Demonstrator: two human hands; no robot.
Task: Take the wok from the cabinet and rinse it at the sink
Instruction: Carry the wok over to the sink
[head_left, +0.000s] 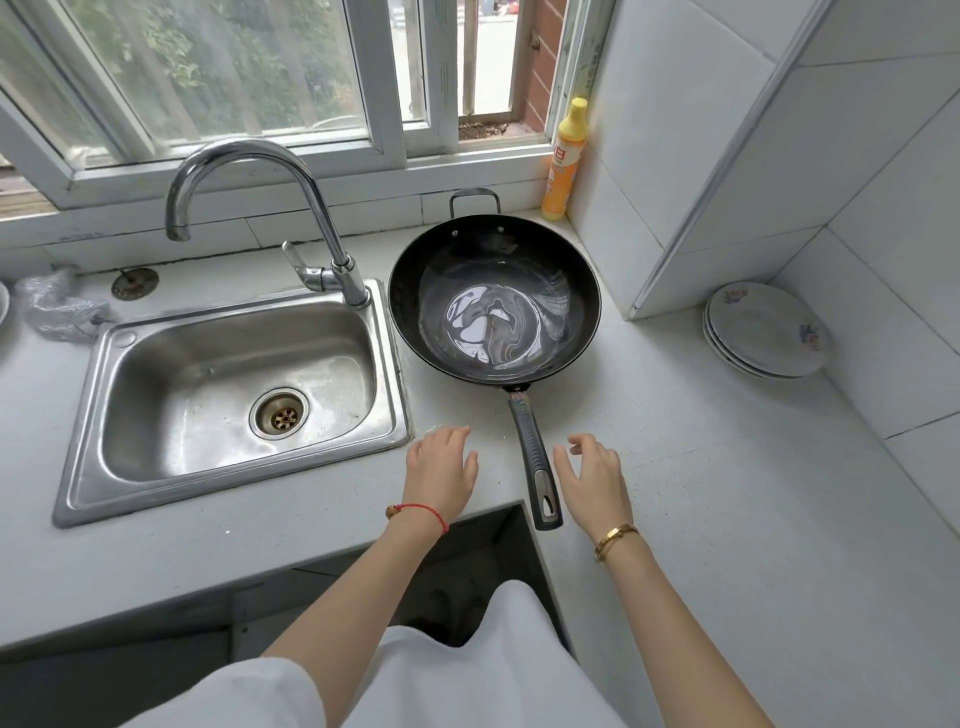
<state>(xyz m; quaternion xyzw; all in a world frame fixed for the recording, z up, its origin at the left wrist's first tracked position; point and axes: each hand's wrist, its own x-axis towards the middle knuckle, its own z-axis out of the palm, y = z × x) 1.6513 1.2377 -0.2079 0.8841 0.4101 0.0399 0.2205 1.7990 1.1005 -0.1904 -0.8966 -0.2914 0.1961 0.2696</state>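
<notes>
Wok: round black metal wok (494, 299) with a long dark plastic handle (535, 460) and a small loop handle at the far rim — it sits on the white speckled counter (701, 467), just right of the sink, rim near the sink's right edge.
Contents: a shallow pool of water or a wet sheen shows in the bowl; which of the two cannot be told.
Sink: rectangular stainless steel sink (135, 405), basin holding nothing, drain uncovered; the curved chrome tap (249, 171) stands at its far right corner, spout over the basin's far left, no water running.
Left hand: left hand (441, 475) hovers near the sink's front right corner, left of the handle, fingers loosely spread, holding nothing.
Right hand: right hand (592, 478) just right of the handle, fingers slightly curled and apart, holding nothing.
Handle overhang: its end juts past the counter edge, above the open cabinet space below.
Risk, knock: a careless brush against the overhanging end could swing the wok or tip it.
Risk, spill: lifted one-handed by the long handle, the bowl may dip — any water would run onto the counter.
Risk, collision: the tap stands between wok and basin; a swing toward the sink could strike it.
Bystanders: tall yellow plastic detergent bottle (563, 161) beyond the wok; stack of white patterned plates (766, 330) well right of the sink.
</notes>
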